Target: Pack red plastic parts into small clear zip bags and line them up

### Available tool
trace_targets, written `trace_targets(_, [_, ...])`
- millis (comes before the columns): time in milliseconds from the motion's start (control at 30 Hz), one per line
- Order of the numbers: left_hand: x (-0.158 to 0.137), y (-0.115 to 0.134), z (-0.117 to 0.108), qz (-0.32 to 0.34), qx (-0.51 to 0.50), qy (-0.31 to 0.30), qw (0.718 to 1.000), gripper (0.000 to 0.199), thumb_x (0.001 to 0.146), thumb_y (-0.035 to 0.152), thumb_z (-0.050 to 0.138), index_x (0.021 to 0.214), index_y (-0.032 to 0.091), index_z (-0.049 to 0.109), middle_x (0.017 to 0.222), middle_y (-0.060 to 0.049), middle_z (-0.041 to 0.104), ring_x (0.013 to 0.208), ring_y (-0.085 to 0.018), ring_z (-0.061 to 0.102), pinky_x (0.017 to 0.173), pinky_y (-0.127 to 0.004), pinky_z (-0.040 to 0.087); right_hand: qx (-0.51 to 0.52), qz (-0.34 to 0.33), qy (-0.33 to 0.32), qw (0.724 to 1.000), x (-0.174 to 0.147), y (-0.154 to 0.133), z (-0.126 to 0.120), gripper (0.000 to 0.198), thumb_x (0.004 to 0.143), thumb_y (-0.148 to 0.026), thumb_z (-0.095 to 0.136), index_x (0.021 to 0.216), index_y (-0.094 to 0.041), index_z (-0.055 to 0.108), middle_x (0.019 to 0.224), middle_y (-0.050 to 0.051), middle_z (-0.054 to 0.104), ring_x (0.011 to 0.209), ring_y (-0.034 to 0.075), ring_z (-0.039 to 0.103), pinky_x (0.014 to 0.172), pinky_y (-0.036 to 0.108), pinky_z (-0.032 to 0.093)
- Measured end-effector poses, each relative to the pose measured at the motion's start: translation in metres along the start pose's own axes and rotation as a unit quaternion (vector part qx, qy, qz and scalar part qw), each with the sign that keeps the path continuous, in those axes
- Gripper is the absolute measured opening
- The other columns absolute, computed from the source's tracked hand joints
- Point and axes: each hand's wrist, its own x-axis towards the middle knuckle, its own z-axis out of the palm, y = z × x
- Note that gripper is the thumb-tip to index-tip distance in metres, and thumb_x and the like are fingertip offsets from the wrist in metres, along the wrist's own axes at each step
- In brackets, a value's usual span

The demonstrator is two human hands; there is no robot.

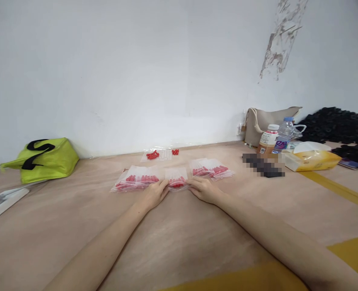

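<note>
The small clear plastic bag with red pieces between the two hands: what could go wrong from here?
1. The small clear plastic bag with red pieces is touched at its edges by the left hand and the right hand; if its seal is open, which cannot be seen, pieces may spill.
2. The larger clear bags of red pieces and lie very close on both sides, so a sideways move may push them.
3. The loose red pieces near the wall may get scattered.
</note>
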Motion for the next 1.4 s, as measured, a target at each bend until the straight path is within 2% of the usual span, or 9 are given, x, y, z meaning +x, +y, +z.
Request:
trace_targets(233, [0.001, -0.001, -0.001, 0.053, 0.087, 0.002, 0.995, 0.020, 0.090, 0.020, 0.035, 0.087, 0.016, 0.054, 0.088, -0.007, 0.061, 0.074, -0.017, 0.060, 0.061, -0.026, 0.046, -0.157, -0.072, -0.012, 0.985, 0.005, 0.004, 0.001, 0.029, 0.088, -0.019, 0.033, 0.088, -0.018, 0.062, 0.079, 0.006, 0.062, 0.068, 0.013, 0.052, 0.068, 0.028, 0.036])
trace_targets(433, [0.003, -0.008, -0.003, 0.109, 0.143, 0.033, 0.983, 0.021, 0.086, 0.012, 0.039, 0.081, 0.014, 0.059, 0.087, -0.008, 0.064, 0.075, -0.017, 0.060, 0.064, -0.028, 0.048, -0.190, -0.140, -0.014, 0.972, 0.010, 0.009, -0.004, 0.025, 0.085, -0.012, 0.036, 0.076, -0.016, 0.059, 0.069, 0.004, 0.059, 0.063, 0.012, 0.048, 0.064, 0.027, 0.030])
trace_targets(567, [0.002, -0.003, -0.007, 0.111, 0.091, 0.080, 0.986, 0.017, 0.085, 0.022, 0.046, 0.094, 0.015, 0.059, 0.092, -0.008, 0.063, 0.084, -0.019, 0.058, 0.073, -0.032, 0.049, -0.104, -0.058, 0.019, 0.993, 0.008, 0.004, -0.005, 0.015, 0.078, -0.013, 0.044, 0.084, -0.017, 0.057, 0.075, 0.003, 0.060, 0.072, 0.013, 0.051, 0.067, 0.026, 0.031])
trace_targets(700, [0.001, 0.002, -0.004, 0.102, 0.015, 0.090, 0.991, 0.024, 0.084, 0.027, 0.049, 0.104, 0.017, 0.058, 0.105, -0.008, 0.060, 0.099, -0.020, 0.054, 0.087, -0.034, 0.045, -0.050, 0.021, 0.034, 0.998, 0.007, -0.011, -0.009, 0.022, 0.068, -0.023, 0.057, 0.089, -0.018, 0.055, 0.082, 0.003, 0.060, 0.078, 0.016, 0.052, 0.073, 0.029, 0.032])
trace_targets(833, [0.005, 0.006, 0.005, 0.082, -0.012, 0.085, 0.993, 0.025, 0.087, 0.027, 0.044, 0.106, 0.018, 0.058, 0.105, -0.006, 0.061, 0.094, -0.017, 0.058, 0.081, -0.031, 0.049, -0.056, 0.086, 0.046, 0.994, 0.013, -0.023, -0.004, 0.019, 0.070, -0.030, 0.058, 0.085, -0.018, 0.056, 0.082, 0.003, 0.058, 0.077, 0.015, 0.052, 0.072, 0.029, 0.034])
trace_targets(967, [0.010, 0.013, 0.009, 0.075, 0.014, 0.105, 0.992, 0.026, 0.089, 0.026, 0.039, 0.101, 0.017, 0.061, 0.098, -0.007, 0.064, 0.085, -0.018, 0.061, 0.073, -0.030, 0.051, -0.045, 0.119, 0.038, 0.991, 0.019, -0.029, 0.008, 0.013, 0.071, -0.025, 0.056, 0.082, -0.018, 0.057, 0.085, 0.003, 0.055, 0.070, 0.012, 0.051, 0.064, 0.024, 0.037])
trace_targets(1100, [0.012, 0.018, 0.009, 0.074, 0.053, 0.123, 0.988, 0.027, 0.090, 0.027, 0.038, 0.092, 0.017, 0.063, 0.086, -0.006, 0.066, 0.073, -0.017, 0.062, 0.063, -0.028, 0.050, 0.001, 0.171, 0.082, 0.982, 0.021, -0.028, 0.017, 0.008, 0.075, -0.016, 0.048, 0.076, -0.017, 0.056, 0.080, 0.003, 0.053, 0.066, 0.010, 0.050, 0.063, 0.023, 0.039])
trace_targets(1267, [0.013, 0.019, 0.012, 0.063, 0.024, 0.130, 0.989, 0.018, 0.086, 0.025, 0.046, 0.092, 0.018, 0.061, 0.087, -0.005, 0.065, 0.074, -0.016, 0.061, 0.066, -0.027, 0.050, 0.057, 0.193, 0.125, 0.972, 0.022, -0.024, 0.020, 0.018, 0.066, -0.003, 0.047, 0.073, -0.016, 0.057, 0.076, 0.002, 0.052, 0.065, 0.010, 0.050, 0.062, 0.022, 0.042])
trace_targets(1400, [0.013, 0.019, 0.012, 0.051, 0.014, 0.134, 0.990, 0.016, 0.085, 0.022, 0.047, 0.084, 0.018, 0.062, 0.079, -0.004, 0.065, 0.073, -0.017, 0.060, 0.067, -0.030, 0.051, 0.048, 0.221, 0.133, 0.965, 0.022, -0.023, 0.018, 0.017, 0.065, -0.003, 0.049, 0.071, -0.016, 0.058, 0.072, 0.002, 0.054, 0.067, 0.012, 0.051, 0.063, 0.023, 0.042])
